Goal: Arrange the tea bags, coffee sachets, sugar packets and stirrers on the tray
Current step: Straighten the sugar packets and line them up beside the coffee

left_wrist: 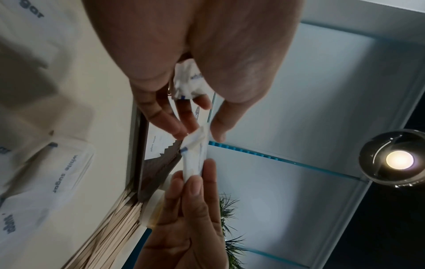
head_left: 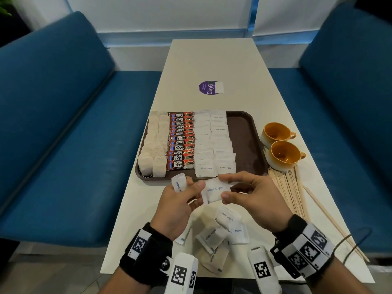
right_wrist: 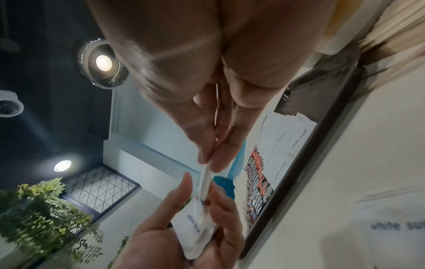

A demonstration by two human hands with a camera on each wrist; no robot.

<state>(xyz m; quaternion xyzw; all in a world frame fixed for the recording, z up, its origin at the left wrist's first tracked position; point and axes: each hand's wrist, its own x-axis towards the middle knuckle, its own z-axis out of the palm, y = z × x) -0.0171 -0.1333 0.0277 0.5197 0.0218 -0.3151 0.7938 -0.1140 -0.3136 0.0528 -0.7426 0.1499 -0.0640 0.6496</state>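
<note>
A white sugar packet (head_left: 215, 190) is pinched between both hands just in front of the brown tray (head_left: 244, 132). My left hand (head_left: 196, 194) pinches its left end and also grips more sugar packets (head_left: 178, 183) in its curled fingers. My right hand (head_left: 224, 186) pinches the right end between thumb and forefinger. The right wrist view shows the packet (right_wrist: 205, 179) edge-on. On the tray lie columns of tea bags (head_left: 153, 145), coffee sachets (head_left: 181, 141) and sugar packets (head_left: 214, 143). Several loose sugar packets (head_left: 220, 232) lie on the table under my wrists. Wooden stirrers (head_left: 290, 187) are piled to the right.
Two orange cups (head_left: 280, 147) stand right of the tray, by the stirrers. The tray's right strip is bare brown. A purple sticker (head_left: 209, 87) sits further up the white table (head_left: 212, 60). Blue benches flank both sides.
</note>
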